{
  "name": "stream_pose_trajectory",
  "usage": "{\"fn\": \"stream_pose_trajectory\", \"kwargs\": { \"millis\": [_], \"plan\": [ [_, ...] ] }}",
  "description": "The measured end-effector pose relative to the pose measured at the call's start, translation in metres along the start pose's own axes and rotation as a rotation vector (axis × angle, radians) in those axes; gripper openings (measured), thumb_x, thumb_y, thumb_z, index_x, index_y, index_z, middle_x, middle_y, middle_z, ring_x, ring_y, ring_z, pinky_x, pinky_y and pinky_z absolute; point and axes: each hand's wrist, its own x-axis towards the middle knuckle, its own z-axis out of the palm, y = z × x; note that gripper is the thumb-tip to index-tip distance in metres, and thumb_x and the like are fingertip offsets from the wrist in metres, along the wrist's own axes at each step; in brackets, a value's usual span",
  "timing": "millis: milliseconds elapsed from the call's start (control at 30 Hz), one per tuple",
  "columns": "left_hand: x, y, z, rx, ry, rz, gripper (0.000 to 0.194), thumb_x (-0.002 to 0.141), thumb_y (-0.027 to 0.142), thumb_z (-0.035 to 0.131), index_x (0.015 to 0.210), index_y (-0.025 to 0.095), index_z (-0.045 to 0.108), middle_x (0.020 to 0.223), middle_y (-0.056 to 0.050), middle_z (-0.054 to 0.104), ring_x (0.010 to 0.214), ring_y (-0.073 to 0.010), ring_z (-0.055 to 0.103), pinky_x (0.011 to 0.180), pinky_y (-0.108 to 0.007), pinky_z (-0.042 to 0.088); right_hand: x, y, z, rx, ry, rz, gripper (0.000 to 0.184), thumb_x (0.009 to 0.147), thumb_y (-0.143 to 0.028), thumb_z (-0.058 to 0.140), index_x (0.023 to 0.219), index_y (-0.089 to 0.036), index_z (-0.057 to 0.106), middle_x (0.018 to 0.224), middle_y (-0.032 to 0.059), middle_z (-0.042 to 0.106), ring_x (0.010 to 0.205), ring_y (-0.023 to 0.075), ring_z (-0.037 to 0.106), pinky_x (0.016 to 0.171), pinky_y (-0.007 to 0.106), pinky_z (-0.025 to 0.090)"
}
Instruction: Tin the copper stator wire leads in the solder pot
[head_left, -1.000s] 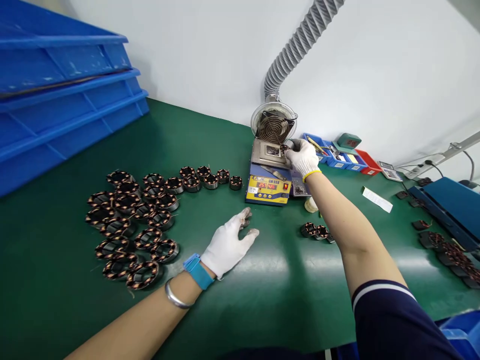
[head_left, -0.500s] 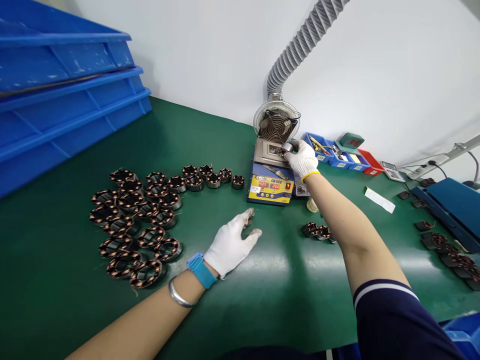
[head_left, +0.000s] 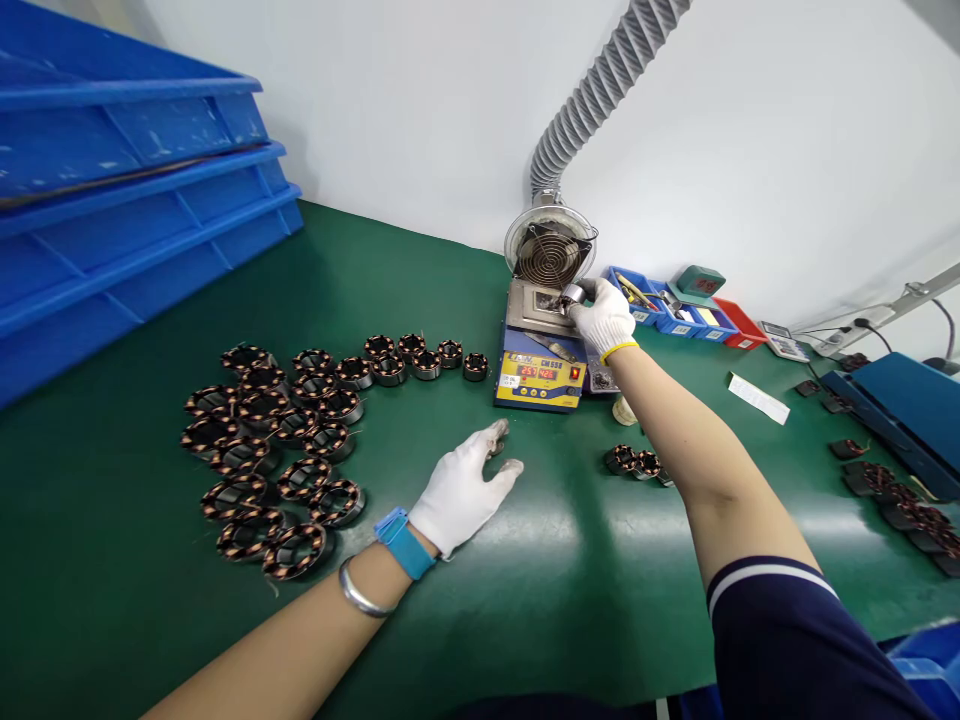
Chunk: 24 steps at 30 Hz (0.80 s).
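In the white glove of my right hand (head_left: 606,318) is a motor stator (head_left: 574,297), a metal ring with windings. It is tilted at the right side of the solder pot's opening (head_left: 547,302); whether it touches the solder, I cannot tell. The solder pot (head_left: 538,380) has a yellow and blue front with red digits. My left hand (head_left: 465,490), also gloved, rests on the green table with thumb and fingers apart and nothing in it. Wound stators (head_left: 296,550) stand grouped to its left, and a few smaller ones (head_left: 634,462) sit beneath my right forearm.
A fume fan (head_left: 551,255) with a grey duct (head_left: 592,95) stands behind the pot. Stacked blue crates (head_left: 142,220) rise at the left. Small blue bins (head_left: 675,318) and a red bin (head_left: 739,325) line the wall. More stators (head_left: 900,510) lie at the right by a blue box (head_left: 900,410).
My right hand has tilted the stator, so more of its metal side shows over the solder pot. My left hand stays in place on the table. The view has shifted slightly.
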Motion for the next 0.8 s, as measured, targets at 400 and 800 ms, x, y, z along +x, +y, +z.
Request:
{"fn": "stream_pose_trajectory", "kwargs": {
  "millis": [400, 800],
  "plan": [
    [-0.001, -0.003, -0.001, 0.048, -0.017, -0.033, 0.060, 0.083, 0.047, 0.054, 0.133, 0.015, 0.049, 0.124, -0.011, 0.064, 0.109, -0.0242, 0.063, 0.098, -0.040, 0.050, -0.059, 0.019, -0.052, 0.546, -0.090, 0.213, 0.036, 0.074, -0.035, 0.066, 0.105, -0.017, 0.065, 0.090, 0.0040, 0.070, 0.074, 0.0138, 0.065, 0.075, 0.030, 0.054],
    [-0.023, 0.033, -0.001, 0.227, -0.207, -0.011, 0.061, 0.082, 0.055, 0.050, 0.129, 0.016, 0.054, 0.129, -0.009, 0.061, 0.114, -0.0269, 0.060, 0.101, -0.040, 0.047, -0.212, 0.157, -0.168, -0.147, -0.406, 0.563, 0.031, 0.077, -0.033, 0.050, 0.096, -0.024, 0.072, 0.076, 0.0006, 0.070, 0.069, 0.0151, 0.063, 0.070, 0.028, 0.048]
  ]
}}
